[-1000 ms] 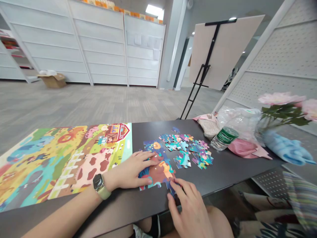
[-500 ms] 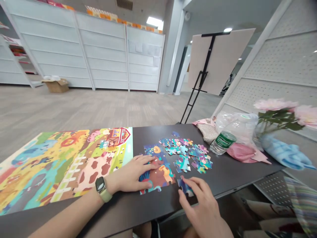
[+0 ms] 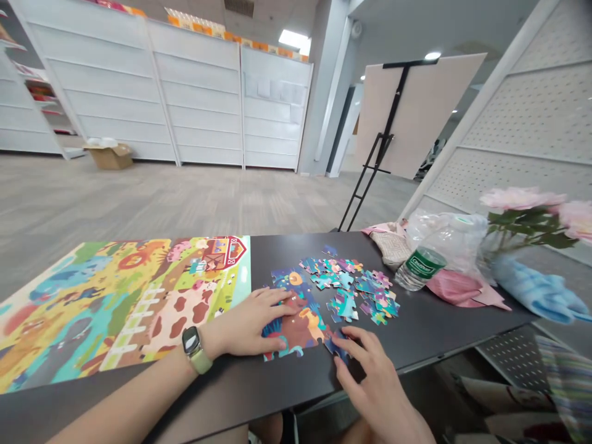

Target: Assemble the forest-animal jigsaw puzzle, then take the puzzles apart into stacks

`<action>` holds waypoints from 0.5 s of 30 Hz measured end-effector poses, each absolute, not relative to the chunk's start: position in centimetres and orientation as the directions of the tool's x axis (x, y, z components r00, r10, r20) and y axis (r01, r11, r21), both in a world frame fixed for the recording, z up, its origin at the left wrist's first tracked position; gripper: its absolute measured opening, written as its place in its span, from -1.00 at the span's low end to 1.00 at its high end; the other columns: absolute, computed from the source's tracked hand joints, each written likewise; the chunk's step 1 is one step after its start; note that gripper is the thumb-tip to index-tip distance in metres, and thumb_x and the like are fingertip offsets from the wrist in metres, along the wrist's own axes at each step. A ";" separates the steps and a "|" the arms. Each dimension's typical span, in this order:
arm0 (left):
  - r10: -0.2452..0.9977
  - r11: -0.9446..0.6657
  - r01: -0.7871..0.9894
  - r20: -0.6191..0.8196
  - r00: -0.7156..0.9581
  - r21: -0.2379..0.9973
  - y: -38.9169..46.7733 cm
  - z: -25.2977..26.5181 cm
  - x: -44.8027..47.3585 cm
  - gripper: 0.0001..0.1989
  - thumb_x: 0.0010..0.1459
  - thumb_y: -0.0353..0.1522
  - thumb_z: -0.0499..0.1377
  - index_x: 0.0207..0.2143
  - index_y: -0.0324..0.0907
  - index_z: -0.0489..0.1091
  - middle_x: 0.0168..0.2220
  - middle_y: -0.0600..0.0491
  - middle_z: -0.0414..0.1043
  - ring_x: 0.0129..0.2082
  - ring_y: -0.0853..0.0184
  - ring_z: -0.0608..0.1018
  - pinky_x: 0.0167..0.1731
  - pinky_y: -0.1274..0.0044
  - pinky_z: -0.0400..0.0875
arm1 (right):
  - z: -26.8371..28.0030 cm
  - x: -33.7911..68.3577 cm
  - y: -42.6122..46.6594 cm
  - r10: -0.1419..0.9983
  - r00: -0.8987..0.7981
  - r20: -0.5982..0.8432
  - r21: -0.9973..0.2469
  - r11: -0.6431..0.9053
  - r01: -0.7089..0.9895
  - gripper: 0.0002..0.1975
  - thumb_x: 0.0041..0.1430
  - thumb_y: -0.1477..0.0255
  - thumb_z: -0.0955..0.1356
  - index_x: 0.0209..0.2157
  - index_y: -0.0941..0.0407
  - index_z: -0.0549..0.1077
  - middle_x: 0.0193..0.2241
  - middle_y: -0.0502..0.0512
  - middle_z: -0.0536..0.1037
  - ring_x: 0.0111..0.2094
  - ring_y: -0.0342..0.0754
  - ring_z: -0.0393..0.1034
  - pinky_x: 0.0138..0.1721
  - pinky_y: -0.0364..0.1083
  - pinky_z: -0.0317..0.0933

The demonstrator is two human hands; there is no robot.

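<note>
My left hand (image 3: 254, 320), with a watch on its wrist, lies flat with fingers spread over the left part of a partly assembled jigsaw puzzle (image 3: 308, 324). The fingers of my right hand (image 3: 370, 370) grip a dark blue puzzle piece (image 3: 337, 350) on the table, at the puzzle's lower right edge. That piece is partly covered by my fingers; whether it is interlocked I cannot tell. Beyond my right hand lies a pile of loose puzzle pieces (image 3: 345, 287), mostly teal and purple. Left of my left hand are two joined colourful animal pictures (image 3: 180, 308).
A water bottle (image 3: 419, 268) lies tilted on the dark table (image 3: 272, 246), beside a pink cloth (image 3: 462, 288) and clear plastic. Pink flowers (image 3: 522, 198) and a blue checked cloth (image 3: 539, 287) are at the far right. An easel (image 3: 386, 145) stands behind the table.
My right hand has slid the dark blue piece left, from apart to against the puzzle's lower right edge. My left hand stays on the puzzle. The view has shifted slightly.
</note>
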State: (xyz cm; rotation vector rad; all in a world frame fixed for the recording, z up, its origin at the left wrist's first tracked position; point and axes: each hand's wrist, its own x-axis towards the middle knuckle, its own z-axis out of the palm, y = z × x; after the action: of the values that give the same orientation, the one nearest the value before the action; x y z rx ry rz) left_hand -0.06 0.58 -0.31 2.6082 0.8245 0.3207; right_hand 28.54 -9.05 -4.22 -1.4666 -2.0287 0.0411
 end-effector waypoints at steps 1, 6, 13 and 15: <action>0.590 -0.754 0.504 0.097 0.802 0.421 0.6 -0.3 -0.1 -0.36 0.21 0.00 0.19 0.27 0.00 0.22 0.36 -0.12 0.10 0.32 -0.05 0.21 0.26 0.07 0.07 | -4.0 28.9 -8.9 0.871 -0.210 0.445 -0.378 0.395 0.838 -0.76 0.21 0.44 0.34 -0.11 0.02 0.57 -0.05 0.20 0.50 -0.01 0.09 0.42 0.00 0.11 0.41; 0.590 -0.753 0.500 0.101 0.801 0.428 0.6 -0.3 -0.1 -0.36 0.21 0.00 0.19 0.26 0.00 0.23 0.35 -0.11 0.11 0.31 -0.05 0.22 0.26 0.08 0.09 | -3.0 30.3 -8.0 0.880 -0.319 0.352 -0.422 0.453 0.785 -0.71 0.23 0.47 0.30 -0.11 -0.03 0.59 0.05 0.17 0.51 0.09 0.09 0.39 0.07 0.10 0.37; 0.591 -0.749 0.512 0.076 0.803 0.419 0.6 -0.3 0.0 -0.36 0.22 -0.01 0.18 0.28 0.00 0.21 0.36 -0.11 0.09 0.33 -0.02 0.20 0.27 0.07 0.07 | -2.1 31.8 -7.7 0.938 -0.270 0.217 -0.538 0.346 0.769 -0.75 0.19 0.47 0.30 -0.10 0.04 0.50 0.17 0.20 0.42 0.06 0.07 0.43 -0.01 0.03 0.39; 0.593 -0.745 0.510 0.076 0.802 0.429 0.6 -0.2 0.0 -0.37 0.21 -0.01 0.19 0.27 0.00 0.22 0.36 -0.11 0.11 0.32 -0.03 0.21 0.26 0.07 0.08 | -2.0 31.7 -7.7 0.945 -0.260 0.198 -0.552 0.326 0.768 -0.72 0.16 0.49 0.30 -0.08 0.05 0.45 0.12 0.20 0.46 0.01 0.05 0.45 -0.07 0.00 0.40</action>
State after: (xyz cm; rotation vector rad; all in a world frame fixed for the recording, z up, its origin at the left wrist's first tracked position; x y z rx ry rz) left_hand 0.01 0.57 -0.21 2.5986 0.8315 0.2922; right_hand 31.75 -7.66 -2.05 -1.5040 -2.1038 0.4772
